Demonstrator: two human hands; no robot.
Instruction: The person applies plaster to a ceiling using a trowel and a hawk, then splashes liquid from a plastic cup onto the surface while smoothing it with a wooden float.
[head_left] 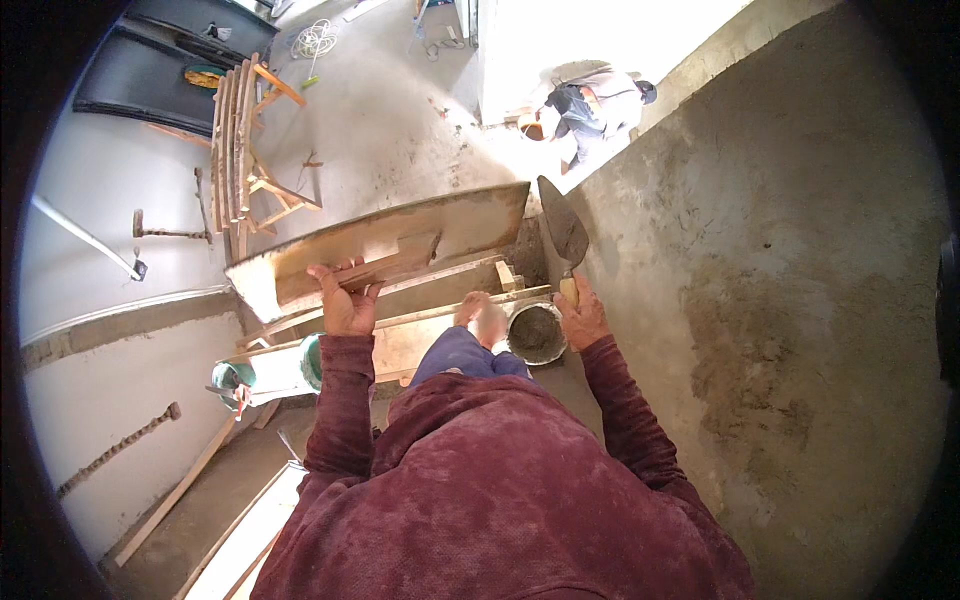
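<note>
Wrapped round the wooden handle (569, 290) of a trowel (565, 228), our right hand (584, 320) hides its lower end, while the tool points away from us beside a grey wall (760, 230). Our left hand (348, 310) grasps one end of a flat wooden board (395, 263), though we cannot make out every finger; a bucket (511, 345) of grey mix (537, 332) sits by our right hand, and glare washes out part of a bent co-worker (595, 103).

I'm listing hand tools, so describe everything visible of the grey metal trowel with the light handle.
The grey metal trowel with a light, wood-looking handle has a dull, leaf-shaped blade tapering to a point. The person's bare right hand grips the handle; the blade points away from the body, beside the grey plastered wall.
</note>
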